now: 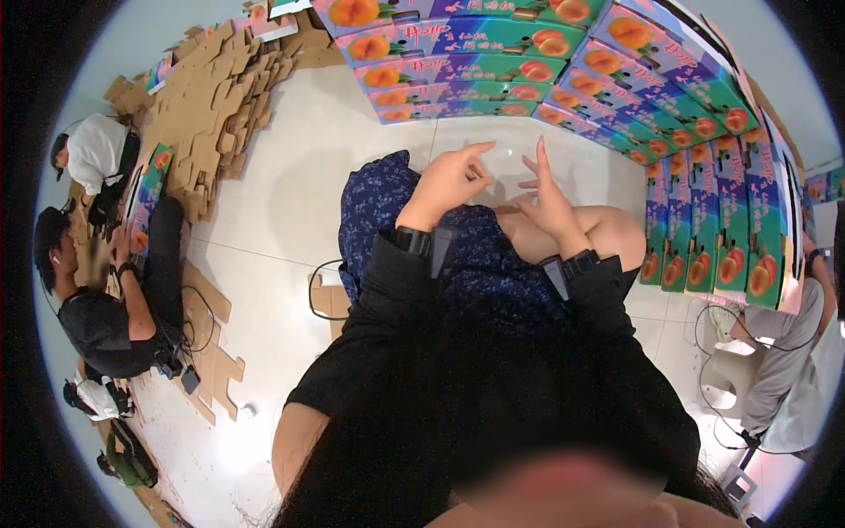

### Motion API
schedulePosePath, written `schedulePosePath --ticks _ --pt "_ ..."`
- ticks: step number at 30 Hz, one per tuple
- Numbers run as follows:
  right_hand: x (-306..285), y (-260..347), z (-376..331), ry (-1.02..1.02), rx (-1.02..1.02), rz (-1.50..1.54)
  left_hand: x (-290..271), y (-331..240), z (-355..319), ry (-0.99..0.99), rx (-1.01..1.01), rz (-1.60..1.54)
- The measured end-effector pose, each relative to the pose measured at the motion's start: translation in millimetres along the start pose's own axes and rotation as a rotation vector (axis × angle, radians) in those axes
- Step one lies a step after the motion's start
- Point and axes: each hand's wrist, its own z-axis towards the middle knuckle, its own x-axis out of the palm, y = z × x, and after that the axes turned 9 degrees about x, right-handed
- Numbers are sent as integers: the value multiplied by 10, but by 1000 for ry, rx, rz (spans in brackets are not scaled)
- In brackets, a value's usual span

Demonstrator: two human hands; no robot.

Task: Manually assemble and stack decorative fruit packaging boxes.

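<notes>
My left hand [451, 183] is raised over my lap, its index finger stretched out and the other fingers loosely bent. I see nothing in it. Facing it, my right hand [553, 201] points its index finger up, with the other fingers spread apart and no object held. The two hands do not touch. Each wrist wears a black strap [412, 241]. Below them are my dark blue patterned skirt [378, 207] and bare knee [612, 231]. Nearest beyond the hands is a stack of colourful fruit cartons [458, 70] printed with peaches.
More cartons [651, 75] stack along the right, some standing on edge [704, 220]. Flattened brown cardboard [198, 106] piles at the far left. A person in black [101, 308] sits left with a carton [145, 198]. Another person's grey-trousered leg [779, 343] is right, beside cables and a stool [731, 378].
</notes>
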Motion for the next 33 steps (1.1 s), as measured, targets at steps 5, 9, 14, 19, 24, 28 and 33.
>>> schedulePosePath --ticks 5,9,14,19,24,28,33 --pt "6 -144 74 27 179 -421 43 58 119 258 -132 301" --pt "42 -194 101 -99 77 -412 175 70 89 -15 38 112" --pt "91 -82 133 -234 47 -217 101 134 134 168 -56 217" --pt "87 -50 141 -79 161 -392 219 125 131 87 -2 148" --pt "93 -48 140 -213 95 -361 127 67 138 96 50 191" --pt "65 -19 114 -62 144 -456 132 58 171 246 -136 181" --pt "72 -31 87 -67 79 -319 207 151 115 58 24 170"
